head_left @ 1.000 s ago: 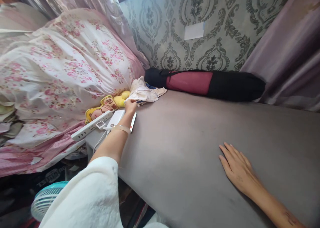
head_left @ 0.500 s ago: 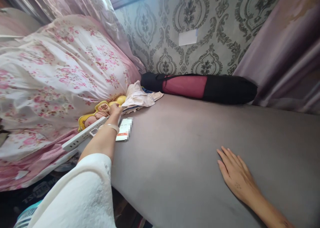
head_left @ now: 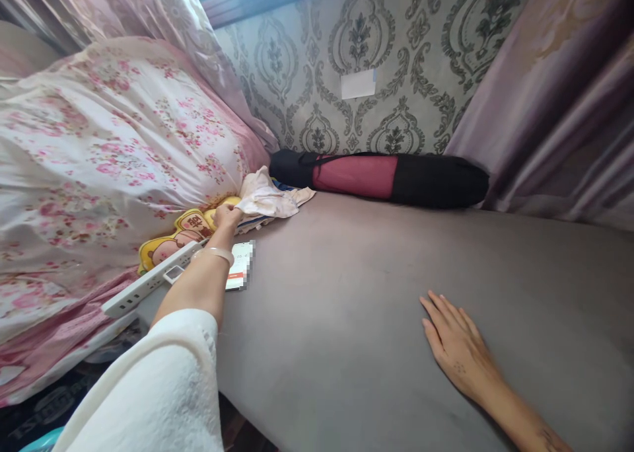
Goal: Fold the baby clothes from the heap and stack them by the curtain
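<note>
My left hand [head_left: 226, 215] reaches out at the far left and is closed, its fingers pinching the near left edge of a pale, crumpled cloth garment [head_left: 267, 197]. That garment lies on top of other folded cloth. Below my left wrist, which wears a pale bangle [head_left: 212, 255], a phone [head_left: 240, 267] with a lit screen lies partly hidden by the forearm. My right hand [head_left: 458, 346] rests palm down on the grey sheet [head_left: 337, 306] at the right, fingers stretched out and holding nothing.
A white power strip [head_left: 148, 277] and a yellow cartoon cushion [head_left: 163, 247] lie left of my forearm. Floral bedding [head_left: 119, 154] is heaped behind them. A long black and red bag [head_left: 356, 176] lies along the patterned wall. A curtain [head_left: 525, 128] hangs at the right.
The view has shifted slightly, so everything sits a little further left. My left hand stays at the garment's edge. My right hand still lies flat on the sheet.
</note>
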Tool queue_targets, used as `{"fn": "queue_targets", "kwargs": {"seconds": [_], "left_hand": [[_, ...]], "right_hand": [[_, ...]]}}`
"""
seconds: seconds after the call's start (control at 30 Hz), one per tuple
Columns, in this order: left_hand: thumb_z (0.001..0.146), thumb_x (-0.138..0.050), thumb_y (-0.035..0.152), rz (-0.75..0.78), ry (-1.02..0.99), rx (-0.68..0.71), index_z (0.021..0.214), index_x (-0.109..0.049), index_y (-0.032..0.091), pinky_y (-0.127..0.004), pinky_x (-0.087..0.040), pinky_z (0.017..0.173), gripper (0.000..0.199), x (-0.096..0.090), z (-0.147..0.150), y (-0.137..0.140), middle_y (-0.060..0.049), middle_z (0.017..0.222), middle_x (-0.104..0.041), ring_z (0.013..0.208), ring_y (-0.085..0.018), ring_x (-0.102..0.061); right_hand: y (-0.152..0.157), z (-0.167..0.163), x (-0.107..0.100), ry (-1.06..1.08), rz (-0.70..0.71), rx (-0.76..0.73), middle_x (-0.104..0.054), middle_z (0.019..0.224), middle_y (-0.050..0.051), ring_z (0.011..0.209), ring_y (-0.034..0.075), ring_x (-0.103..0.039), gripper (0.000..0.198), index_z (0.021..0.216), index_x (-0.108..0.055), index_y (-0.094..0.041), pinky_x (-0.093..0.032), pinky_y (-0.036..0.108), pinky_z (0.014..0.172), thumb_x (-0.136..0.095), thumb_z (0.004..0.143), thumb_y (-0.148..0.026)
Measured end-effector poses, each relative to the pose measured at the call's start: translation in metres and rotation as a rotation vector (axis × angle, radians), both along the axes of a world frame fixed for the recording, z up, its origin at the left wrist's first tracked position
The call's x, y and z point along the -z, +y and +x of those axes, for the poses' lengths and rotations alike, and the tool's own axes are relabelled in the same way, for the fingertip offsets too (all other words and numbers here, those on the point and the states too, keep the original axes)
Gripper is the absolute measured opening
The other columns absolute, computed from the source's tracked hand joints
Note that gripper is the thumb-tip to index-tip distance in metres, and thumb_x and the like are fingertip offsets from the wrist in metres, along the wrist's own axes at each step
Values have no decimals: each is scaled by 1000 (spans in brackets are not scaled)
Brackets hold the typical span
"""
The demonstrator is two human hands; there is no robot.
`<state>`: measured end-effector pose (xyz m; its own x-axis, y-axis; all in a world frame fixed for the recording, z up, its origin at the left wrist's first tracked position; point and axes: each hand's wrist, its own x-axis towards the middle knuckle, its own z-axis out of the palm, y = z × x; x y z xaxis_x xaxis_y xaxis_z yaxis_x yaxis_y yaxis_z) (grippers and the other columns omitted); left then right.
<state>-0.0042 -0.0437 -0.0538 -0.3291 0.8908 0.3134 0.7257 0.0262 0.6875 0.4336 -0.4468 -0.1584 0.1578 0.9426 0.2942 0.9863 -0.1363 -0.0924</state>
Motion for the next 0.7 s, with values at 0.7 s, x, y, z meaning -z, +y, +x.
{"fn": "queue_targets", "kwargs": {"seconds": [0.7], "left_hand": [[84,-55,21,472,-563,376,81,-52,18,-23,-42,65,5,-52,138,-30,2,71,-55,65,-12,-55]], "right_hand": [[0,-2,-3,28,9,-5,-49,146,12,137,27,-41,56,135,-56,-13,-32,51,113,-22,98,-36]]}}
